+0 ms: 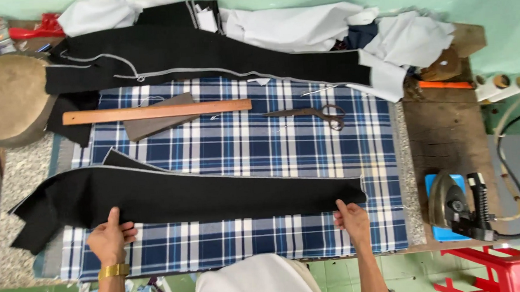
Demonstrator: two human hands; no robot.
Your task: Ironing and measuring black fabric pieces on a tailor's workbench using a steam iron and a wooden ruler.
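My left hand (pixel 109 237) and right hand (pixel 351 221) each pinch the near edge of the long black cloth panel (pixel 186 196), which lies flat across the blue plaid cover (pixel 242 147) of the bench (pixel 446 132). To lay it well I judge both grips should pull evenly (no twist along the pale seam). Beyond lie a wooden ruler (pixel 156 111), scissors (pixel 314 113), an iron (pixel 449 205) and green walls.
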